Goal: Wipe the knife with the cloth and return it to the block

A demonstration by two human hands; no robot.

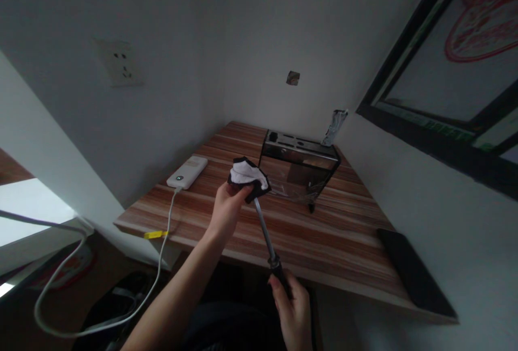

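Observation:
My left hand (230, 208) is closed round the near edge of a small black piece (254, 192) with a crumpled white cloth or tissue (245, 173) on it, both held above the table. My right hand (292, 300) grips the dark handle of what looks like a screwdriver (265, 229). Its metal shaft slants up and left to the underside of the black piece, where the tip is hidden. Just behind my left hand stands a black holder box (301, 143) with slots in its top and a see-through front.
On the wooden table (226, 232), a white power bank (187, 172) with a white cable (168, 227) lies left. A yellow tag (156, 234) is at the front edge. A flat black object (415, 273) lies at the right edge. A silvery packet (335, 126) stands on the box.

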